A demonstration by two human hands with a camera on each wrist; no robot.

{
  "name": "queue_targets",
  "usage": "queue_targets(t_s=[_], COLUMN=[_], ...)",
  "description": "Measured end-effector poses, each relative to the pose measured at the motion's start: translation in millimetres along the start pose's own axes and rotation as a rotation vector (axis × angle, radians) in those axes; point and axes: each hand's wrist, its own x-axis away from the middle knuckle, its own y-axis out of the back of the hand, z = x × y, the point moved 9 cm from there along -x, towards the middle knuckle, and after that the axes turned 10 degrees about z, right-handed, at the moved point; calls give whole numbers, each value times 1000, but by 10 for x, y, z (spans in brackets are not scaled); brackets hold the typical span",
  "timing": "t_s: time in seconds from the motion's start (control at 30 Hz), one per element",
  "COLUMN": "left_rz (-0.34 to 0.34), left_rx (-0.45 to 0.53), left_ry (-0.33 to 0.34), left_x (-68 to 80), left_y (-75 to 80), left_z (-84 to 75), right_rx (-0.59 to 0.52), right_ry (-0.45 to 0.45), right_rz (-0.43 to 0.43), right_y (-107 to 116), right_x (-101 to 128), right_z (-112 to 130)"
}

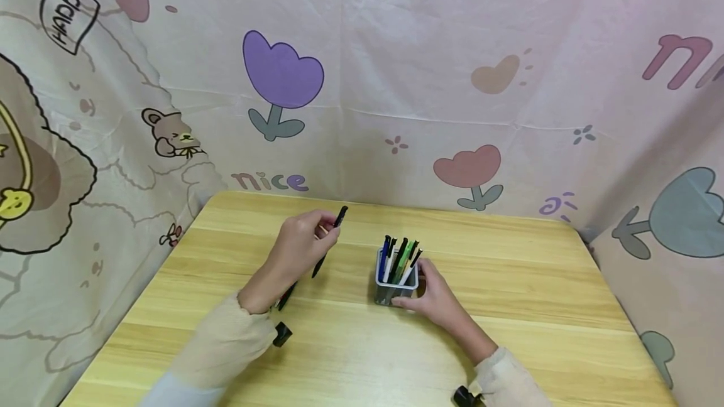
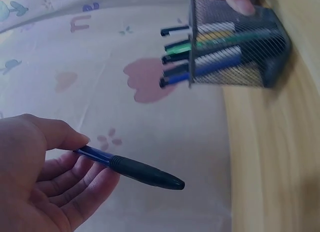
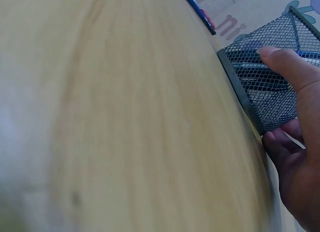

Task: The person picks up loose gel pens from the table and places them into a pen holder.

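Observation:
My left hand pinches a pen above the table, left of the mesh pen holder. In the left wrist view the pen shows a blue barrel and a thick black end piece, between thumb and fingertips. With thumb and fingers about its side, my right hand grips the pen holder, which stands upright on the table. Several pens, with blue, green, white and black parts, stand inside it. The mesh wall lies under my right thumb in the right wrist view.
Another dark pen lies on the wooden table below my left wrist, partly hidden by it. A patterned cloth hangs behind the table and along its sides. Small black devices sit at the cuffs.

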Motion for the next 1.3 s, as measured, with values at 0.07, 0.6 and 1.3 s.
queue_targets(t_s=[0.07,0.6,1.3], left_rz=[-5,30,99], left_rx=[15,80,229], left_ry=[-34,-190,-311], left_x=[-42,-217,-301], left_y=[-21,-220,-699], left_z=[-82,-536,-842], right_rx=[-2,26,-79], right_ry=[4,22,87], right_rz=[5,-10,33], right_y=[-5,11,-14], right_x=[-5,-10,-14], right_z=[3,15,21])
